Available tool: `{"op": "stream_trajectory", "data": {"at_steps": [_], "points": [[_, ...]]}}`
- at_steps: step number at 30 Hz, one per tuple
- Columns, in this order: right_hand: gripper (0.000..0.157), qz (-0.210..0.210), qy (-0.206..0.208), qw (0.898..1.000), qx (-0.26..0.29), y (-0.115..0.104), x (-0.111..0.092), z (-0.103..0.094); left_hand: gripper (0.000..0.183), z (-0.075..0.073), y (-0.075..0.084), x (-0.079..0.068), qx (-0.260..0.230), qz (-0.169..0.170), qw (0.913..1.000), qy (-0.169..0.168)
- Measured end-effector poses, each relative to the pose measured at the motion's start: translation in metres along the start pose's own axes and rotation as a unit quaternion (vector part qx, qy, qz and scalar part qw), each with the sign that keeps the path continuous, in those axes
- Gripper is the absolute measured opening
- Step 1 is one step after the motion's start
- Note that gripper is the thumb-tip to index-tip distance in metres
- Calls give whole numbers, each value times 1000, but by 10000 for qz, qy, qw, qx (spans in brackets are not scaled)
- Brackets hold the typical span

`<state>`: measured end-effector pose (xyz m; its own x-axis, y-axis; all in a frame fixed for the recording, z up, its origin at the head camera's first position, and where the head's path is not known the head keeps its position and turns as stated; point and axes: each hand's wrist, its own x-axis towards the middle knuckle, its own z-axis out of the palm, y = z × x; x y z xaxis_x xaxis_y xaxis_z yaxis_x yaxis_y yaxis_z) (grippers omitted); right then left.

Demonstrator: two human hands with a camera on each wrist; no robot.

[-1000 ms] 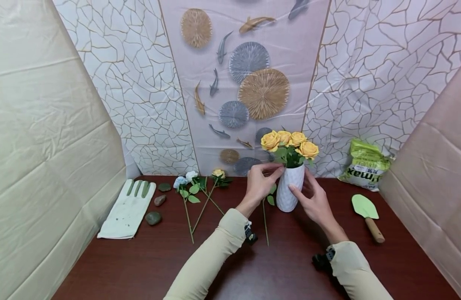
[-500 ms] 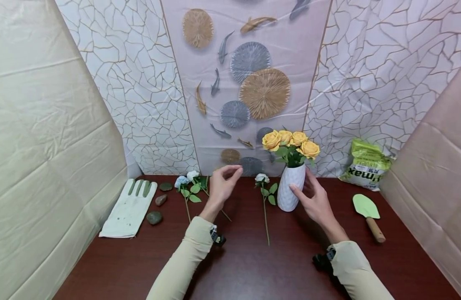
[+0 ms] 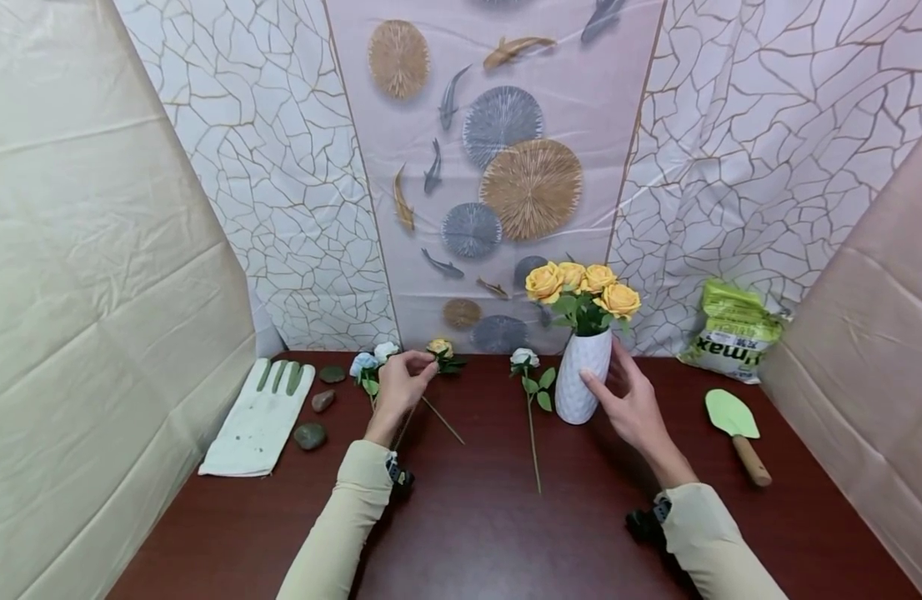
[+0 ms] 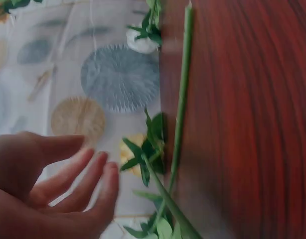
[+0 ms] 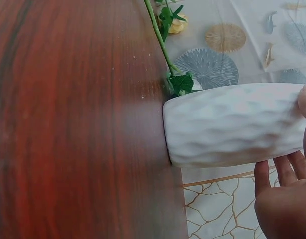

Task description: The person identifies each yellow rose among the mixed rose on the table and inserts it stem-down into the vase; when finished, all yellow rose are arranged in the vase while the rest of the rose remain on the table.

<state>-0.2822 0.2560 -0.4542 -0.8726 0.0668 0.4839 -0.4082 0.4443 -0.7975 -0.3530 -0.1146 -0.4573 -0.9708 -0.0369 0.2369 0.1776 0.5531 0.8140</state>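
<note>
A white textured vase holding several yellow roses stands on the dark wooden table. My right hand holds the vase's right side, the thumb on the front and fingers behind. To the left, my left hand hovers over the lying stems, its fingers loosely curved and nothing between them in the left wrist view. Just beyond its fingertips lies a yellow rose. A blue rose and a white rose lie behind that hand, partly hidden. Another white rose lies left of the vase.
At the left are a white-and-green glove and several stones, one a dark stone. A green bag rests at the back right, with a green trowel in front of it. Patterned cloth hangs behind the table.
My left hand has left the roses at the vase's mouth and moved left to the lying flowers, uncovering the white rose beside the vase. My right hand stays on the vase.
</note>
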Motion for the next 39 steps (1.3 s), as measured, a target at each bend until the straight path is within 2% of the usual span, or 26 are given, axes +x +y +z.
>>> {"op": "stream_trajectory", "data": {"at_steps": [5, 11, 20, 27, 34, 39], "points": [[78, -3, 46, 10000, -37, 19, 6, 5, 16, -10, -9, -1, 493, -537, 9966, -376], [77, -67, 69, 9999, -41, 24, 8, 8, 17, -11, -15, -1, 949, -657, 9905, -740], [76, -51, 66, 10000, 12, 25, 8, 12, 20, -12, -17, -2, 1062, -825, 9874, -830], [75, 19, 77, 10000, -25, 26, 7, 9, 26, -13, -17, -3, 475, -1055, 9854, -1249], [77, 67, 102, 9999, -118, 26, 5, 4, 32, -14, -8, -2, -605, -969, 9809, -1577], [77, 72, 95, 9998, -136, 25, 4, 2, 28, -12, 0, -2, -985, -901, 9791, -1532]]}}
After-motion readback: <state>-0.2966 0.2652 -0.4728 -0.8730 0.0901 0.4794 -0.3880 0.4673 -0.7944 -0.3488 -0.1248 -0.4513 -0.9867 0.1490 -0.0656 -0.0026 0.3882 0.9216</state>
